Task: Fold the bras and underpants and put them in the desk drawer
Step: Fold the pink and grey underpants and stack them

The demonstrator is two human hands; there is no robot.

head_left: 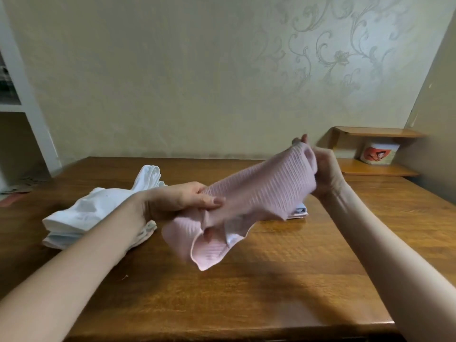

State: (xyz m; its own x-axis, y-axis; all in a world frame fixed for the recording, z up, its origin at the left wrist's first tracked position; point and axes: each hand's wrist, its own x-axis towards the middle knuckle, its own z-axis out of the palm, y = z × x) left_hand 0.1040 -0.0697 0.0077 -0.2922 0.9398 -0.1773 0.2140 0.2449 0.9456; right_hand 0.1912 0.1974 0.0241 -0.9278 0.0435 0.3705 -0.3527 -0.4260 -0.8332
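Note:
I hold pink ribbed underpants (pixel 256 193) stretched in the air above the wooden desk (pixel 246 287). My left hand (pixel 182 201) pinches their lower left edge, and my right hand (pixel 323 169) grips the upper right end, raised higher. The loose lower part of the garment hangs down toward the desk. A pile of white garments (pixel 81 218) lies on the desk to the left, partly behind my left forearm. A small folded light piece (pixel 299 211) peeks out on the desk behind the pink fabric. No drawer is in view.
A small wooden corner shelf (pixel 377 169) at the back right holds a white tin with a red picture (pixel 378 154). A white shelving unit (pixel 27 107) stands at the far left. The wall runs close behind the desk.

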